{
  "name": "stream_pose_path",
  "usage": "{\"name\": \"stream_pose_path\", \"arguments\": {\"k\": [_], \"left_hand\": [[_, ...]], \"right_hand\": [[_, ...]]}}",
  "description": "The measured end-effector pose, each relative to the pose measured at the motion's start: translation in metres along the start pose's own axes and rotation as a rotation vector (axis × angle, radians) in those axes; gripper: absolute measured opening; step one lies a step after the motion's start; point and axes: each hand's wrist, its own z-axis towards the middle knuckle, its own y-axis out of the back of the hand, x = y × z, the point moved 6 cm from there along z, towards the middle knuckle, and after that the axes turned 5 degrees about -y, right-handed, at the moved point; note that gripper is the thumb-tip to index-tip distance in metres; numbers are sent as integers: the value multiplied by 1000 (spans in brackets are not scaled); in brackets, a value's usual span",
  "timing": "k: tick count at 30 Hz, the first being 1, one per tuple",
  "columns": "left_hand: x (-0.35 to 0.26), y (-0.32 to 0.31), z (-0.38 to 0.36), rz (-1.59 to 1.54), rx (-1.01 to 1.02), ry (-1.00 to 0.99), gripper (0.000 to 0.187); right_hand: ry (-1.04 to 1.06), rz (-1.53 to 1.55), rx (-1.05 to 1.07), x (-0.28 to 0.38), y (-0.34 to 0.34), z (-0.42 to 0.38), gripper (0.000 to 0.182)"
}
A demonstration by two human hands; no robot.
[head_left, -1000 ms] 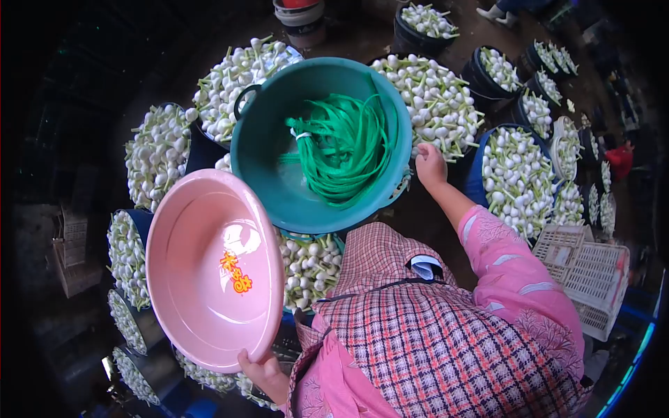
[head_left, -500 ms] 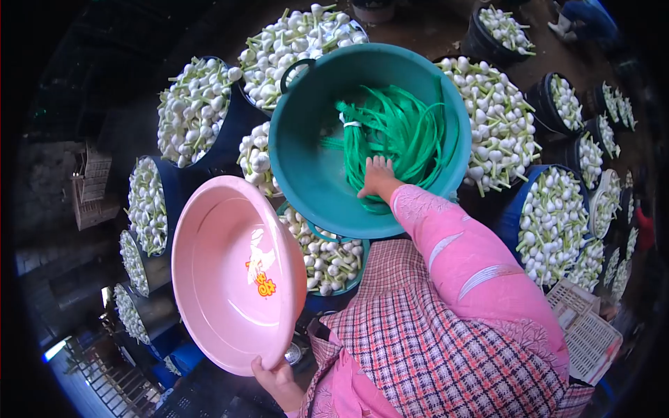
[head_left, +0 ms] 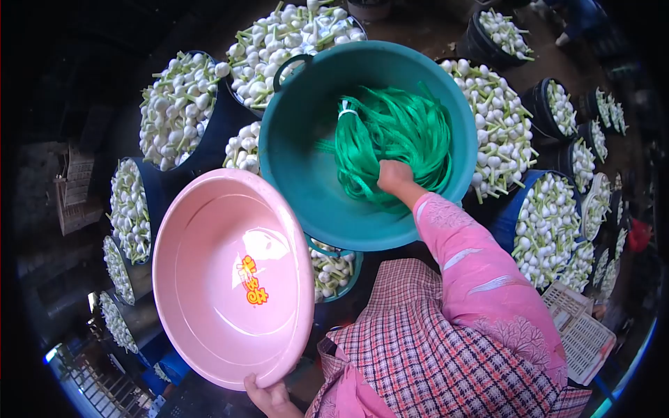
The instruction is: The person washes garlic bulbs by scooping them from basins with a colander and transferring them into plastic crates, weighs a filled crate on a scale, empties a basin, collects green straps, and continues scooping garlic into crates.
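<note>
Inside a large teal tub (head_left: pixel 300 167) lies a bundle of green mesh netting (head_left: pixel 390 132), tied with a white band near its upper left end. My right hand (head_left: pixel 396 177) is closed in a fist on the lower part of this bundle. At lower left, my left hand (head_left: pixel 270 398) grips the near rim of a pink plastic basin (head_left: pixel 209 279), with the thumb showing on the outside. The basin is tilted, its inside facing me, with orange-yellow printed characters on its bottom. Its right edge overlaps the teal tub's lower left side.
Tubs heaped with garlic bulbs (head_left: pixel 488 125) surround the teal tub. More garlic (head_left: pixel 178 111) fills a blue barrel at left, and another blue barrel (head_left: pixel 523 209) stands right. White plastic crates (head_left: pixel 578 334) sit at lower right. Part of another person (head_left: pixel 578 17) shows at upper right.
My right hand has gone from spread fingers over the netting to a closed grip on it. The netting bundle has shifted and fanned out. The pink basin has moved slightly left and down.
</note>
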Motion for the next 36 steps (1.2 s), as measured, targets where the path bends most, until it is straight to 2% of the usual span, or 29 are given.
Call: {"name": "stream_pose_path", "arguments": {"k": [2, 5, 7, 9, 11, 13, 14, 16, 18, 20, 22, 24, 27, 29, 30, 31, 32, 33, 34, 35, 36], "left_hand": [[-8, -8, 0, 8, 38, -57, 52], [-7, -30, 11, -162, 161, 40, 45], [-13, -46, 7, -180, 237, 50, 56], [-13, -48, 15, -205, 282, 39, 56], [-17, -77, 9, -188, 370, 25, 55], [-15, -91, 14, -209, 424, 19, 51], [-10, -99, 16, -186, 436, 34, 47], [1, -114, 22, -141, 414, 55, 38], [19, -138, 31, -136, 474, 91, 37], [45, -167, 42, -91, 519, 137, 35], [72, -196, 43, -49, 517, 126, 33], [104, -226, 50, -14, 580, 73, 32], [172, -260, 82, 85, 706, 103, 34], [192, -267, 91, 152, 613, 2, 39], [209, -263, 112, 329, 558, -6, 54], [194, -258, 100, 305, 534, 8, 54], [148, -250, 78, 610, 489, -284, 61], [119, -241, 64, 930, 425, -570, 68], [116, -226, 73, 928, 417, -630, 74], [117, -209, 86, 876, 494, -632, 68], [124, -183, 100, 757, 518, -435, 63]], "right_hand": [[27, 82, -105, 5, 68, -15, 22], [104, 144, -192, 8, 171, -52, 27], [150, 215, -321, 10, 232, -74, 29], [350, 235, -393, 17, 291, -91, 32], [583, 282, -548, 28, 357, -125, 36], [751, 316, -606, 40, 422, -163, 32], [846, 181, -692, 34, 456, -164, 30], [1065, 344, -593, 58, 506, -217, 39], [930, 630, -472, 80, 547, -270, 48], [956, 482, -692, 97, 582, -304, 43], [980, 728, -454, 121, 586, -323, 39], [1033, 701, -469, 137, 586, -336, 38], [907, 723, -419, 139, 552, -303, 31], [833, 737, -376, 141, 517, -268, 28], [795, 740, -354, 145, 499, -251, 26], [886, 602, -487, 150, 480, -247, 27], [978, 465, -612, 152, 452, -245, 28], [970, 495, -610, 152, 419, -235, 30], [959, 531, -607, 148, 381, -221, 31], [821, 453, -595, 137, 333, -189, 35], [671, 332, -604, 134, 293, -175, 39]]}}
